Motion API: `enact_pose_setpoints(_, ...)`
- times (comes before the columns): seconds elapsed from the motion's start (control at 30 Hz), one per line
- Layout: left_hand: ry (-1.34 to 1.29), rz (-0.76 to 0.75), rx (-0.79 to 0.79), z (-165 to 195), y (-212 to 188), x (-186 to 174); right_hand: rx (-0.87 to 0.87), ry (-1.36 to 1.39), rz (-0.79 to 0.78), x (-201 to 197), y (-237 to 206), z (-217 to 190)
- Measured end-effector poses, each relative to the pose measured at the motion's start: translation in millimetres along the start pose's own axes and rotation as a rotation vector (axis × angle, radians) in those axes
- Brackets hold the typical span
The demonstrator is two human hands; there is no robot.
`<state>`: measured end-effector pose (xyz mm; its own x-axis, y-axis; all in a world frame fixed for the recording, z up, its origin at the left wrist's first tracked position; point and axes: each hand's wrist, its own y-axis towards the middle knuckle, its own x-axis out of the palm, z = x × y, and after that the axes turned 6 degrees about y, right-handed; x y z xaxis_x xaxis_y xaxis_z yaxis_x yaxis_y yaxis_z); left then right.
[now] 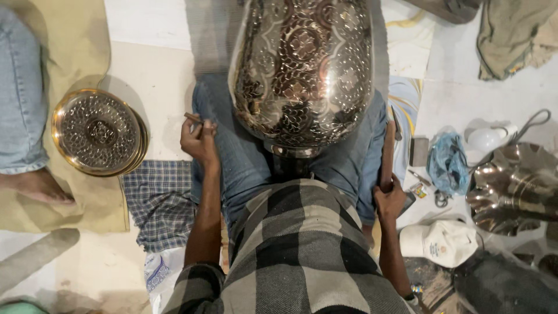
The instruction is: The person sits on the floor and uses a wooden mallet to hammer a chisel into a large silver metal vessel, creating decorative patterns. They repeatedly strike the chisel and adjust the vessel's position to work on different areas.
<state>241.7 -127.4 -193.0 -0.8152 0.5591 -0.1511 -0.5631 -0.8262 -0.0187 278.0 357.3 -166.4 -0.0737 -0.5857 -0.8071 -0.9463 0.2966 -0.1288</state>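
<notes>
A person's left hand point(199, 138) rests on the left knee, fingers curled closed around a short, thin punch-like tool point(193, 117) whose tip juts out at about 11 o'clock from the knuckles. The right hand point(388, 197) sits on the right thigh, fingers wrapped tight around the lower end of a slim wooden stick point(387, 152) that runs up toward 12 o'clock along the edge of the jeans. Between the two hands, cradled on the lap of the seated person in blue jeans and a grey-and-black checked shirt, stands a large pierced and engraved metal vessel point(302, 72), its narrow neck pointing down toward the torso and its swelling body filling the top centre of the view; neither hand touches it. At 9 o'clock from the left hand, well apart on a tan mat point(81, 46), lies a stack of round brass-rimmed pierced dishes point(99, 132), and just below that hand a blue checked cloth point(160, 200) is spread on the floor. At the far left another person's jeans leg and bare foot point(36, 185) rest on the mat. At 3 o'clock from the right hand lie small tools and a crumpled blue plastic bag point(447, 163); beyond it sits a polished scalloped metal bowl point(514, 189). A white cap point(444, 241) lies at 4 o'clock, near the right forearm, and a greenish cloth point(514, 35) is bunched at the top right corner.
</notes>
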Motion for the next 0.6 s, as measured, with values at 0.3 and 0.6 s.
enact_pose_setpoints(0.3, -0.283, -0.235, -0.147, 6.9, 48.0, 38.6, -0.049, -0.208, -0.24, 4.7, 16.7, -6.6)
enact_pose_setpoints(0.6, -0.002, -0.656, -0.433, 40.4, 140.5, 148.8, 0.034, -0.011, -0.195, 4.0, 18.2, -38.6)
